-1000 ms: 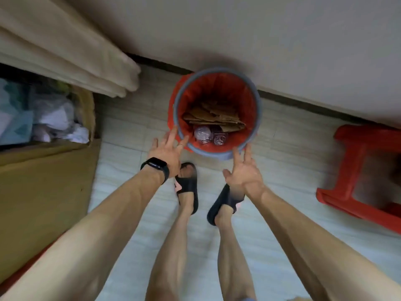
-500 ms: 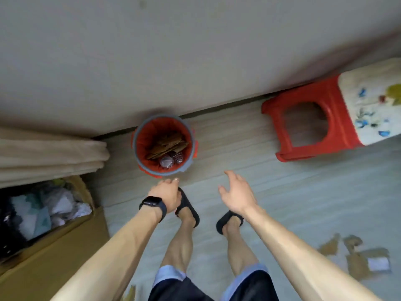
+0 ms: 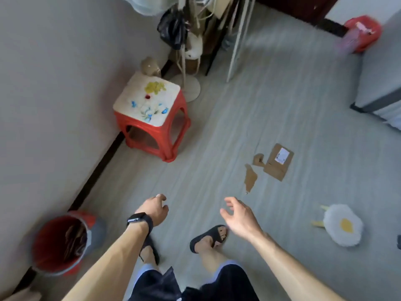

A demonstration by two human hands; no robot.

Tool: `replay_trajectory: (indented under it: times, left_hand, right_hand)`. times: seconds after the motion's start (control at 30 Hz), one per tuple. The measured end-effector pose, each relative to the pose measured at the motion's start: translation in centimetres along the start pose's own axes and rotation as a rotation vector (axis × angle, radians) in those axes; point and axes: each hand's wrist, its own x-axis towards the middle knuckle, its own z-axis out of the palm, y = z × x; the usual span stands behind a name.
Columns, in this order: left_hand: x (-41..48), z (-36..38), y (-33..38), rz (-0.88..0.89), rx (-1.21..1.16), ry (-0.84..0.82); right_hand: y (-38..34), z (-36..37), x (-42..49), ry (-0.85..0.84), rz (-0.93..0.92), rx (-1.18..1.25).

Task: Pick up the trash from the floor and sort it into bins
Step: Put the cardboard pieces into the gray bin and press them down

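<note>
Three torn brown cardboard pieces lie on the grey floor ahead of me to the right: a large one with a white label (image 3: 278,162), a small one (image 3: 258,159) and a long strip (image 3: 250,178). A red bin with a grey rim (image 3: 59,242) stands by the wall at lower left, with cardboard scraps inside. My left hand (image 3: 154,210), a black watch on its wrist, hangs with loosely curled fingers and holds nothing. My right hand (image 3: 238,216) is held out with relaxed fingers, also empty, short of the cardboard.
A red plastic stool (image 3: 152,118) with a patterned top stands against the left wall. A fan base and hanging bags (image 3: 173,29) crowd the far corner. A fluffy egg-shaped slipper (image 3: 342,224) lies at right. A second red bin (image 3: 364,32) sits at the far right.
My view has swung right, away from the red bin, which now sits at lower left. Both hands have drawn back from the bin rim and hang empty over the floor.
</note>
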Motion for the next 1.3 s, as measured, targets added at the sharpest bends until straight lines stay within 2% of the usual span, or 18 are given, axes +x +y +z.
replay_trajectory:
  times: [0.17,0.3,0.43,0.67,0.8,1.03,1.2,1.3]
  left_hand:
    - [-1.1,2.0,16.0,0.193,0.153,-0.109]
    - [-0.5,3.2,25.7,0.291,0.259,-0.142]
    - [1.1,4.5,32.8,0.359,0.318,-0.142]
    - [6.5,8.1,38.6,0.326,0.316,-0.197]
    - [11.1,10.3,40.9,0.228,0.276,-0.208]
    - [18.0,15.9,45.7,0.012,0.145,-0.235]
    - [20.4,19.5,50.3,-0.003,0.087,-0.343]
    - [23.6,21.4,52.2,-0.035,0.045,-0.348]
  right_hand:
    - [11.2,-10.6,-3.7,0.240,0.204,0.225]
    - [16.5,-14.5,-5.9,0.354,0.284,0.361]
    - [20.0,-16.2,-6.2,0.397,0.317,0.485]
    - [25.2,-19.9,-1.0,0.308,0.351,0.506]
    - [28.5,-23.2,4.7,0.246,0.368,0.479]
    - [35.9,-28.2,15.1,0.065,0.345,0.339]
    - [40.5,-30.7,20.6,-0.028,0.377,0.254]
    - [42.9,-31.5,26.6,-0.060,0.358,0.150]
